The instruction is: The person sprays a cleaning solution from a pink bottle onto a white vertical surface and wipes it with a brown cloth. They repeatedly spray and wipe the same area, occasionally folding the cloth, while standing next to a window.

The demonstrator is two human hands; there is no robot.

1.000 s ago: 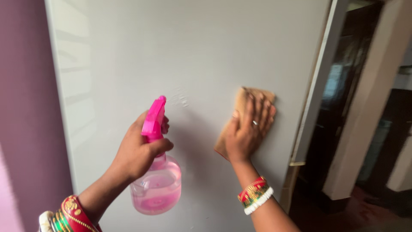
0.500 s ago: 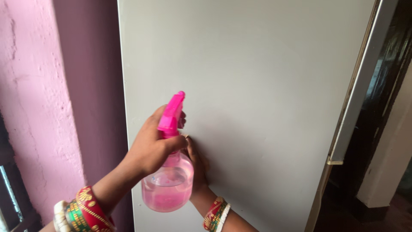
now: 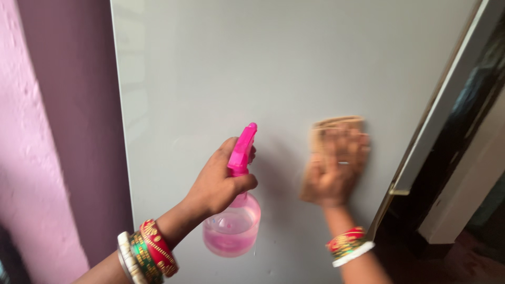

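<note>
My left hand grips a clear spray bottle of pink liquid by its neck, its pink trigger head pointing up toward a flat grey panel. To the right, my right hand presses a tan cloth flat against that panel; the hand is motion-blurred. The cloth's top edge shows above my fingers, which wear a ring. Both wrists carry red, green and white bangles.
A purple wall and a pink textured wall lie left of the panel. The panel's pale right edge borders a dark gap. A cream pillar stands at the far right.
My right hand with the cloth has swept from behind the bottle out to the right across the panel. The view has shifted; the bottle stays raised in my left hand.
</note>
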